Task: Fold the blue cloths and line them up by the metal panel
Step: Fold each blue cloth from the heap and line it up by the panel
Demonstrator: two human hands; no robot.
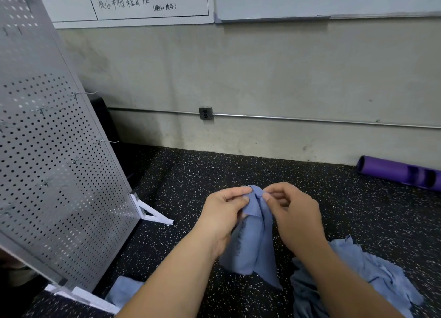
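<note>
Speckled floor (191, 174) by the metal panel (59, 150): left grip (225, 212) and right grip (296, 214) pinch a blue cloth (253, 246), seemingly light and limp, best taken at its corners

Matt blue cloth (253, 241), perforated metal panel (55, 174), speckled floor (191, 174).

Hands: 2, left hand (224, 212) and right hand (293, 212).
Blue cloths: 1 held cloth (253, 246), 1 flat cloth (124, 291), 1 heap (372, 277). The number of cloths in the heap cannot be told.
Panel (59, 162): 1.
Hooks (82, 93) on it: at least 5.
Mat (398, 174): 1, purple.
Socket (205, 113): 1.
Whiteboards (148, 5) (334, 0): 2.
</note>
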